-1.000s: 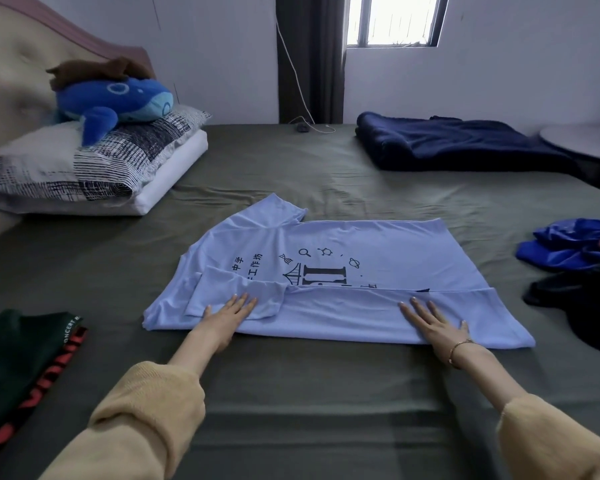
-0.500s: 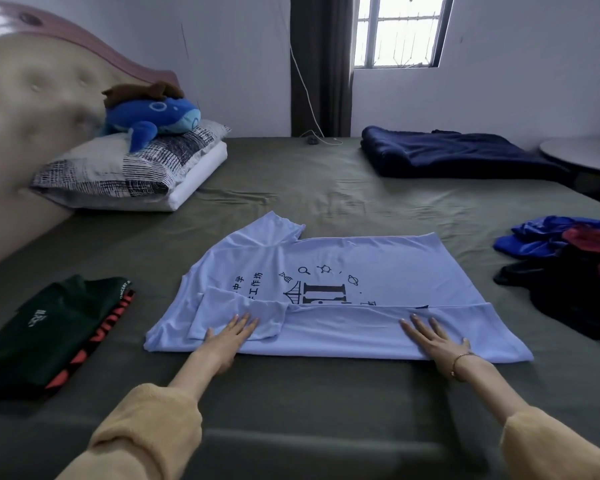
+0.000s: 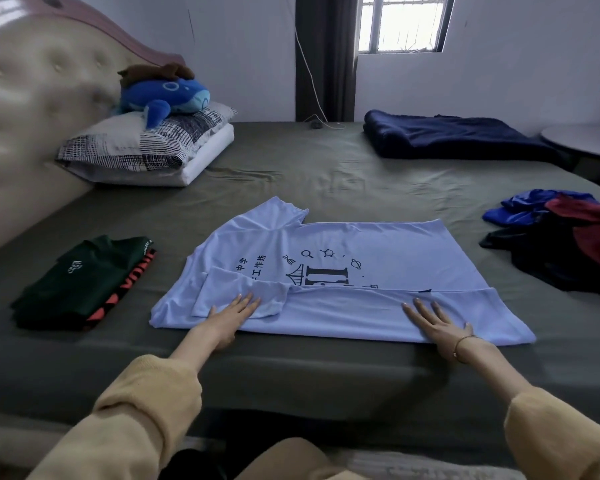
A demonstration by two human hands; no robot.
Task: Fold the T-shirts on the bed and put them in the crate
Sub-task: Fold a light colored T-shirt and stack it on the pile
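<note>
A light blue T-shirt is laid flat on the bed, printed side up, with its long axis running across the view, from the left hand towards the right hand. The near long edge is seen already turned over into a band that covers the lower part of the print; the near sleeve is tucked on top of that band.

The left hand is pressed flat on the folded sleeve, fingers straight and close together, nothing gripped. The right hand is laid flat on the folded band near the hem end, fingers straight and slightly spread, nothing gripped. Both palms rest on the near band; the unfolded far half of the shirt, with its far sleeve, lies directly ahead of the fingertips of both hands.

Relation on which the next move is judged to turn: the far long edge runs parallel to the line joining the two hands and lies beyond both. The far sleeve is on the left hand's side; the far hem corner is on the right hand's side. Neither hand is clearly nearer that edge.

Step in hand, as judged: smoothing of the first lengthwise fold. The second lengthwise fold is not yet made.

A dark green folded shirt lies further to the left of the left hand. A heap of unfolded garments lies to the right of and beyond the right hand. No crate is in view.
</note>
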